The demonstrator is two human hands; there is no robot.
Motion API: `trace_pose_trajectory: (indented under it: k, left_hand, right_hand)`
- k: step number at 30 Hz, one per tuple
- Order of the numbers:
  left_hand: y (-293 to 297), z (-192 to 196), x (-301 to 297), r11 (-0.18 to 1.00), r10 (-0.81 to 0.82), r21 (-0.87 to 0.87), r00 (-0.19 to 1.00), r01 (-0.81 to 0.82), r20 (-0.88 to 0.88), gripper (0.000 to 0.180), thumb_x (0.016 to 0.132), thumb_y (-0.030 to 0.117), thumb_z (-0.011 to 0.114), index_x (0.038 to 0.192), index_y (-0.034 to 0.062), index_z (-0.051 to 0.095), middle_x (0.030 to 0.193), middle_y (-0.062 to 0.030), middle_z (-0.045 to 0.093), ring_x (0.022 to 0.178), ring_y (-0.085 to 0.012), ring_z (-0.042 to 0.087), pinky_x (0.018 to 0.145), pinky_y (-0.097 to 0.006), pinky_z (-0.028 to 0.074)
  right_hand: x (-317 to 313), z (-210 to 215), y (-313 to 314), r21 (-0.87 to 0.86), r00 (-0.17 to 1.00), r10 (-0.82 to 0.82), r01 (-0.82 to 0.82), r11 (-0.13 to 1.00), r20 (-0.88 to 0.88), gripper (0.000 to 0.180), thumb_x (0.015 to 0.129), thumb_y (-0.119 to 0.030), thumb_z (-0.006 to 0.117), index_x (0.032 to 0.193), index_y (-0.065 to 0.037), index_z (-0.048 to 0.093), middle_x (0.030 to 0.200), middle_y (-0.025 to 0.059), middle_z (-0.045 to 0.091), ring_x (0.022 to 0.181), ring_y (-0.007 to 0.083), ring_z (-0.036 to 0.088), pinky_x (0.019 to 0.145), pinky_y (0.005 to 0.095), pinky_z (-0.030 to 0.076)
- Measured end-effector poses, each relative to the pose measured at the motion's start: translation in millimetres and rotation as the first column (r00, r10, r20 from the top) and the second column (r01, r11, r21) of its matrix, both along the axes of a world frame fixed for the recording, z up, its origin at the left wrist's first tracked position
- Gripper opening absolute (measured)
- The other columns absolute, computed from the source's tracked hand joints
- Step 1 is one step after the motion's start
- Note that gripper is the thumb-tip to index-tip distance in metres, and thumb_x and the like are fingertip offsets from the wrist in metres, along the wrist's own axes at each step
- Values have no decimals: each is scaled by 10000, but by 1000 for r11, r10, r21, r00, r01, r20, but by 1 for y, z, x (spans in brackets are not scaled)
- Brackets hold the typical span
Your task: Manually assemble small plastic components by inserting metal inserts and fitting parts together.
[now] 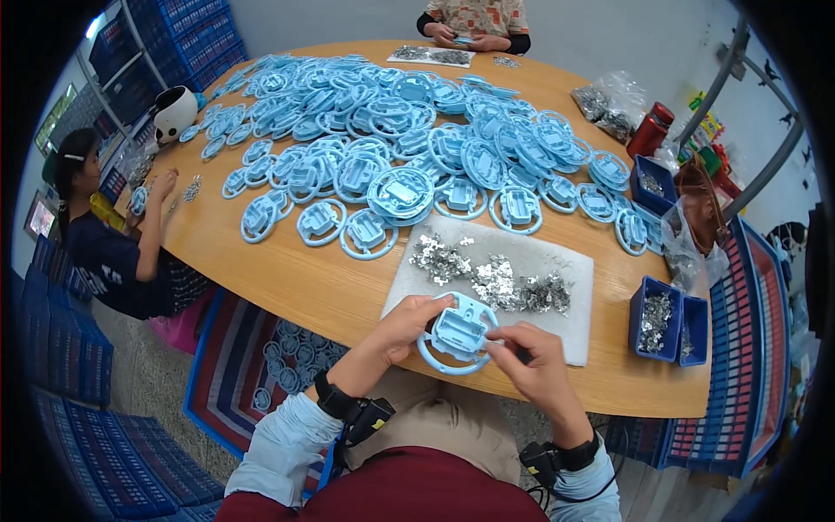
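Note:
My left hand (407, 327) is closed on the left edge of a light blue plastic housing (461, 329) with a round rim and a boxy recess in its middle. It is held over the near edge of a white foam board (570, 335). At the housing's right side my right hand (532, 355) is pinched, thumb and forefinger together; whatever lies between them is too small to make out. Just beyond, small silvery metal clips (496, 283) lie in several heaps on the board. Past the board spreads a big pile of similar blue housings (400, 191).
Blue bins (657, 322) of small metal parts stand at the table's right. Farther back are a red flask (651, 130) and plastic bags (613, 100). A person (113, 226) sits at the left; another person (478, 22) works across. A lined crate (230, 374) of blue parts stands below left.

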State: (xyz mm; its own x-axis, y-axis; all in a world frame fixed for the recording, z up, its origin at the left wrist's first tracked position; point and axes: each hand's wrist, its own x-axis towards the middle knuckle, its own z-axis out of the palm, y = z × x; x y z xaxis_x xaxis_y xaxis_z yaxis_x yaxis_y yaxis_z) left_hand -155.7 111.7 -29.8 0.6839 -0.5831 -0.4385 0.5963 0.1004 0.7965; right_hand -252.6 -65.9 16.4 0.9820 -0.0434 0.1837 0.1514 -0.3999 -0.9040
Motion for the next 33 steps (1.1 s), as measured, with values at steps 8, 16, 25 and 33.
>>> trace_pose_trajectory:
  k: [8, 16, 25, 33]
  left_hand:
    - [2, 9, -14, 999, 26, 36, 992, -31, 124, 311, 881, 271, 476, 960, -12, 576, 839, -31, 609, 722, -65, 560, 628, -219, 457]
    - [2, 3, -26, 995, 45, 68, 950, -70, 310, 312, 883, 258, 470, 906, -27, 593, 740, -17, 597, 640, -49, 526, 549, -212, 438]
    - [7, 15, -24, 967, -197, 234, 884, 103, 423, 314, 873, 263, 471, 844, -17, 609, 644, -15, 573, 570, -54, 502, 487, -219, 414]
    - [-5, 24, 1, 952, -152, 293, 700, -86, 697, 277, 859, 238, 466, 832, -8, 590, 624, -106, 590, 527, -169, 554, 515, -310, 438]
  right_hand:
    - [5, -4, 12, 35, 993, -101, 99, 994, 54, 135, 750, -76, 604, 874, -21, 600, 619, 89, 540, 497, 117, 489, 460, 242, 382]
    - [-2, -3, 3, -186, 995, 97, -102, 977, -32, 156, 737, -57, 600, 891, -46, 618, 603, 75, 549, 508, 143, 494, 469, 252, 394]
    - [6, -2, 7, -731, 904, 407, -368, 575, -135, 125, 759, -109, 497, 882, -91, 490, 685, 90, 571, 559, 277, 570, 460, 377, 428]
    - [23, -23, -10, -749, 973, 224, -105, 655, 59, 91, 747, -102, 541, 834, -98, 517, 683, 82, 585, 558, 267, 575, 453, 352, 432]
